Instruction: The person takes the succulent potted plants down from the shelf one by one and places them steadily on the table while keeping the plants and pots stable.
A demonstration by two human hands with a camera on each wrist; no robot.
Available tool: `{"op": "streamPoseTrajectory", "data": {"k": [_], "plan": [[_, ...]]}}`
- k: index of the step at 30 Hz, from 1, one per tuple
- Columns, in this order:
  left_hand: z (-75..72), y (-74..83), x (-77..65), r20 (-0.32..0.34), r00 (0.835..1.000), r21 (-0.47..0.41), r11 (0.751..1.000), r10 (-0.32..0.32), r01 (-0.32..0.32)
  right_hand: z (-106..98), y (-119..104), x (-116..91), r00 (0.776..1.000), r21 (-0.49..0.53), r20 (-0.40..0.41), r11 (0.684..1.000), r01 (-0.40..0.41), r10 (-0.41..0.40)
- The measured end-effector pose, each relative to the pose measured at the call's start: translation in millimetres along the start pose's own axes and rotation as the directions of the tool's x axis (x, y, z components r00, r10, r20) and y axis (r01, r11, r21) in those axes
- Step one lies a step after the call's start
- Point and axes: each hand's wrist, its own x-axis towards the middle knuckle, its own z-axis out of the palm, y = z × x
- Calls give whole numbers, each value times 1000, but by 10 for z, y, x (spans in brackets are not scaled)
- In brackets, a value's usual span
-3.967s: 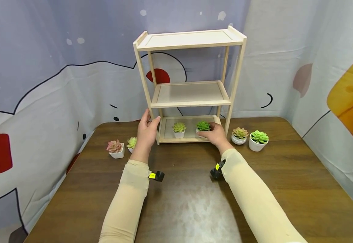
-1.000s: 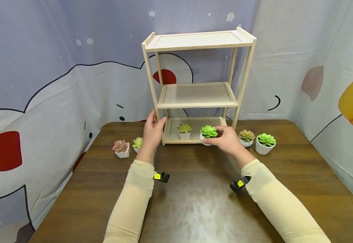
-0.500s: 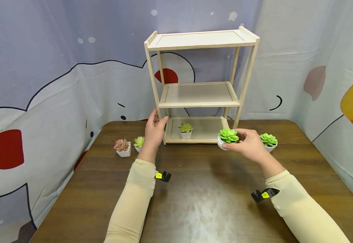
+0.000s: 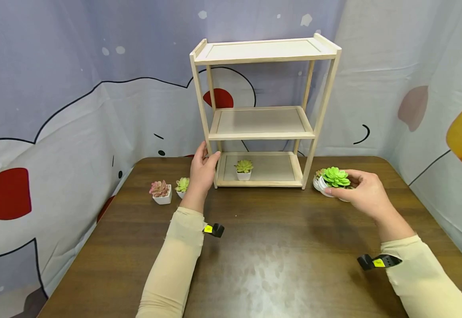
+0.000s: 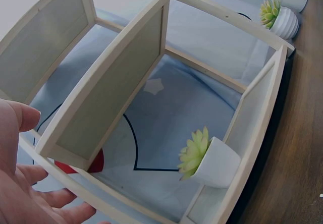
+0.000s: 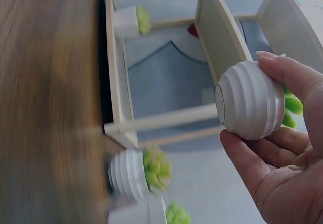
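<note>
My right hand [image 4: 368, 196] holds a green succulent in a white ribbed pot [image 6: 252, 100], thumb and fingers on opposite sides of the pot. It is raised to the right of the wooden shelf rack [image 4: 262, 135], in front of two other potted succulents, which it partly hides in the head view. My left hand [image 4: 204, 171] is at the rack's lower left post, its thumb in front and its relaxed fingers [image 5: 55, 198] beside the post. A yellow-green succulent in a square white pot [image 4: 244, 172] stands on the bottom tier's left half.
On the table [image 4: 234, 265], left of the rack, sit a pink succulent in a white pot [image 4: 162, 193] and a light green succulent [image 4: 182, 184]. A reddish-green succulent in a ribbed pot [image 6: 128, 173] stands right of the rack. A printed curtain [image 4: 75, 110] hangs behind.
My right hand has brought the green succulent out from the bottom tier's right half and carried it rightward past the rack. My left hand stays at the post.
</note>
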Motion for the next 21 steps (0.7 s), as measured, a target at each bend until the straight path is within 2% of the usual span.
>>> {"op": "streamPoseTrajectory", "data": {"k": [8, 15, 21], "plan": [[5, 4, -10, 8, 1000, -3, 1000, -19, 19, -320, 255, -134, 994, 66, -88, 996, -58, 64], [5, 5, 5, 11, 1000, -3, 1000, -23, 23, -581, 485, -274, 985, 10, -148, 996, -91, 91], [-10, -3, -1, 8, 1000, -1, 1000, -30, 30, -666, 676, -306, 976, -43, -176, 990, -136, 126]]}}
